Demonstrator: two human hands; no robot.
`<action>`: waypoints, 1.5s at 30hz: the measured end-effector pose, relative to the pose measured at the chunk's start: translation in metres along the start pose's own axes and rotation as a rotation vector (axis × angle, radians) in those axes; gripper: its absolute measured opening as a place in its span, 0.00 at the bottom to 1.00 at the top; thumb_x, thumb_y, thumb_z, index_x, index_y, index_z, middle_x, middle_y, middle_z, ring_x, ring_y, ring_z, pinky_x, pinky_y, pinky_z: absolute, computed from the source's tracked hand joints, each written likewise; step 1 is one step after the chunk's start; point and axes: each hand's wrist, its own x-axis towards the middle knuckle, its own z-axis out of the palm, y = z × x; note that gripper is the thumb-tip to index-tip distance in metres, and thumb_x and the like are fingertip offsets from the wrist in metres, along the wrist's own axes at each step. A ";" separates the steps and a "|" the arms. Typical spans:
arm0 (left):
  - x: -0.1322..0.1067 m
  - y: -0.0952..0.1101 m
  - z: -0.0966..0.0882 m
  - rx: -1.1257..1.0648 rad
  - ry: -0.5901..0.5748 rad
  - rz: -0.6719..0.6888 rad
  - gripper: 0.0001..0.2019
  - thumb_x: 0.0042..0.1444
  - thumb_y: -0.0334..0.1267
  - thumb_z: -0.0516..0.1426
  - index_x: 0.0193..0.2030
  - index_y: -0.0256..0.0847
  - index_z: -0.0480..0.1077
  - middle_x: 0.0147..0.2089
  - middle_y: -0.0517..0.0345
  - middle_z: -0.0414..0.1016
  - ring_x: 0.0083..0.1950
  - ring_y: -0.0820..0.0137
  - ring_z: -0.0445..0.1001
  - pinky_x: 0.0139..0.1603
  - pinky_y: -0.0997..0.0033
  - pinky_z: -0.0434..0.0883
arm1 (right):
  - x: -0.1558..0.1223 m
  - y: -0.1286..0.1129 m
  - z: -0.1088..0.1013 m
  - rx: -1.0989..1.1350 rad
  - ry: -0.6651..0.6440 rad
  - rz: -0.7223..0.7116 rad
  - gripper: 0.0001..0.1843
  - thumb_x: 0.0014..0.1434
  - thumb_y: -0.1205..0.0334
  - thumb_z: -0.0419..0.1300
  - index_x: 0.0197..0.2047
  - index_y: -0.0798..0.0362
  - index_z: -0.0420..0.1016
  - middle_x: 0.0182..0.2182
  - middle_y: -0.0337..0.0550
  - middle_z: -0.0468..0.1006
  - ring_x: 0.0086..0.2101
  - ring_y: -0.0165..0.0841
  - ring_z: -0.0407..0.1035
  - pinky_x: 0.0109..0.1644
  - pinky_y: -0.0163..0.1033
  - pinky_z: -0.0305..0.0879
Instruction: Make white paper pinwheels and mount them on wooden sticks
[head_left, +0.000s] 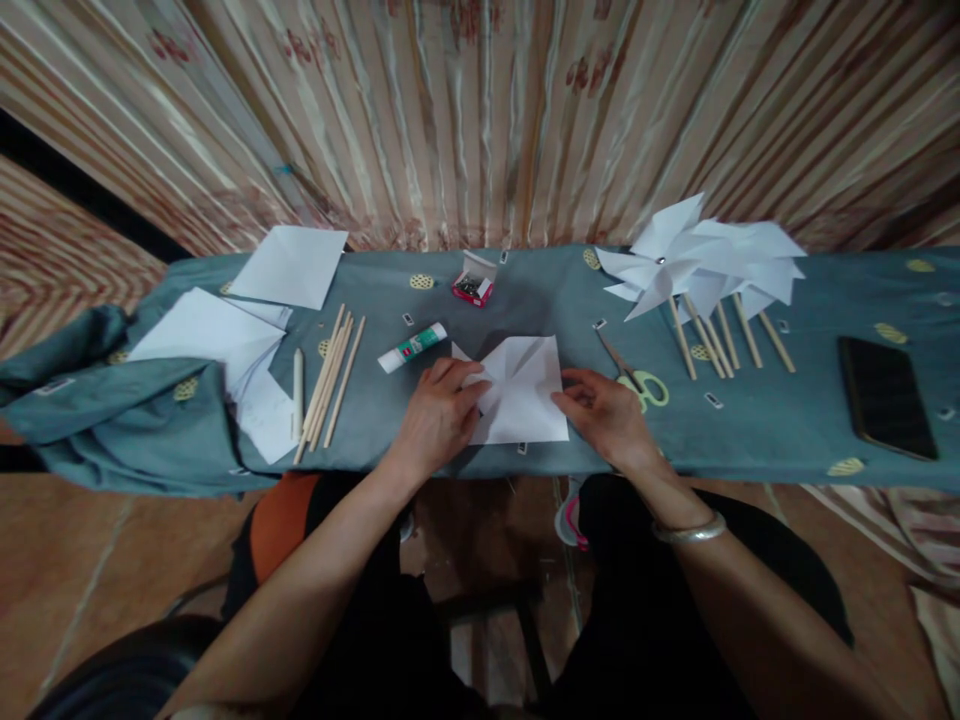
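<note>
In front of me on the cloth lies a square white sheet of paper (529, 405), with creases running toward its middle and what looks like a slit at the top. My left hand (441, 418) is closed on its left side, thumb and fingers at the paper and covering part of that edge. At the right edge, my right hand (609, 415) pinches the paper between thumb and fingers. Scissors with light green handles (651, 388) lie just beyond the right hand. A glue stick (412, 347) rests past the left hand, and a small open red box of pins (474, 280) stands behind the sheet.
Several finished paper pinwheels (675, 265) on sticks lie at the right, with a black phone (886, 398) beyond them. To the left are wooden sticks (330, 385), a pale pencil-like stick (298, 395) and stacked white paper (210, 335). A striped curtain (480, 130) hangs behind the table.
</note>
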 end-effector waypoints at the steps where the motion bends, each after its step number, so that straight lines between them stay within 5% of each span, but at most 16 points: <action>1: -0.001 0.005 0.001 -0.030 -0.004 0.021 0.10 0.60 0.31 0.55 0.47 0.39 0.73 0.52 0.48 0.73 0.52 0.59 0.68 0.52 0.54 0.71 | -0.001 -0.001 0.000 0.001 -0.002 0.004 0.16 0.53 0.60 0.62 0.45 0.52 0.77 0.29 0.41 0.83 0.28 0.36 0.76 0.34 0.40 0.71; 4: -0.005 0.022 0.006 -0.122 -0.090 0.093 0.11 0.60 0.42 0.58 0.46 0.39 0.72 0.48 0.49 0.74 0.49 0.60 0.69 0.50 0.57 0.72 | -0.002 -0.002 -0.001 -0.021 -0.003 0.005 0.16 0.53 0.60 0.62 0.46 0.52 0.76 0.29 0.41 0.83 0.28 0.36 0.77 0.34 0.40 0.70; 8: -0.009 0.035 0.014 -0.110 -0.179 0.109 0.11 0.60 0.40 0.59 0.44 0.36 0.72 0.45 0.49 0.74 0.46 0.62 0.70 0.47 0.60 0.73 | -0.003 -0.003 -0.001 -0.072 0.007 -0.008 0.16 0.54 0.60 0.62 0.47 0.51 0.76 0.29 0.41 0.83 0.28 0.36 0.77 0.35 0.40 0.70; 21: -0.013 0.033 0.018 -0.056 -0.105 0.095 0.10 0.65 0.33 0.50 0.42 0.35 0.73 0.41 0.50 0.77 0.42 0.66 0.75 0.41 0.67 0.75 | -0.010 0.005 -0.002 -0.276 0.057 -0.305 0.18 0.57 0.64 0.58 0.51 0.56 0.73 0.41 0.51 0.80 0.41 0.44 0.74 0.49 0.51 0.70; 28: -0.016 0.029 0.016 -0.230 -0.086 -0.012 0.08 0.63 0.34 0.53 0.43 0.38 0.74 0.43 0.52 0.79 0.43 0.69 0.78 0.43 0.69 0.76 | -0.010 0.008 -0.005 -0.002 -0.090 -0.353 0.19 0.53 0.66 0.61 0.49 0.46 0.76 0.56 0.47 0.73 0.56 0.43 0.66 0.62 0.54 0.61; 34: -0.017 0.034 0.012 -0.207 -0.083 0.029 0.09 0.63 0.34 0.52 0.41 0.38 0.74 0.41 0.51 0.78 0.42 0.67 0.78 0.42 0.70 0.76 | -0.008 0.002 -0.010 0.357 -0.325 -0.237 0.07 0.51 0.58 0.67 0.36 0.46 0.82 0.56 0.44 0.72 0.56 0.40 0.67 0.61 0.47 0.63; 45: -0.016 0.037 0.010 -0.171 -0.202 0.004 0.10 0.64 0.34 0.51 0.37 0.38 0.73 0.39 0.53 0.76 0.41 0.68 0.76 0.41 0.70 0.73 | -0.006 0.001 0.009 0.362 -0.145 -0.188 0.06 0.50 0.55 0.67 0.29 0.47 0.81 0.50 0.46 0.77 0.52 0.40 0.70 0.59 0.49 0.65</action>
